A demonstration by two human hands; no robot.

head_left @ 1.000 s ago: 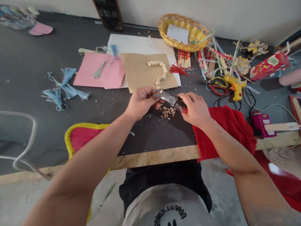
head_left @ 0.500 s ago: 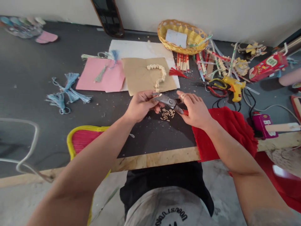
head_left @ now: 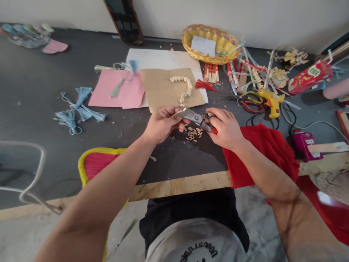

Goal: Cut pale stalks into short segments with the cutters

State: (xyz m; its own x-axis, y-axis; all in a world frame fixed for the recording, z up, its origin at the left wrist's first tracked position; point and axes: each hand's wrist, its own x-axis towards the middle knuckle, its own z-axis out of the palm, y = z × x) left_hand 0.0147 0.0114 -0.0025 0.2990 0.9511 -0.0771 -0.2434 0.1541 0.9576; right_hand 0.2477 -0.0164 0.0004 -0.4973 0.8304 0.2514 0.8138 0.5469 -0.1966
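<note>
My right hand is wrapped round the red handles of a pair of pruning shears, whose metal blades point left. At the blades, my left hand is closed, its fingers pinching a thin pale stick whose end shows between the blades. Most of that stick is hidden by the fingers. Under the shears lies a small heap of short cut wooden pieces on the dark table. Just beyond my hands, a curved chain of pale pieces rests on brown cardboard.
A yellow wicker basket stands at the back, with red-and-white sticks before it. To the right are scissors, a yellow glue gun and red cloth. Blue tassels and pink paper lie left.
My right hand's fingers have curled in slightly around the shears' handles. My left hand stays at the blades, and the view has shifted a little.
</note>
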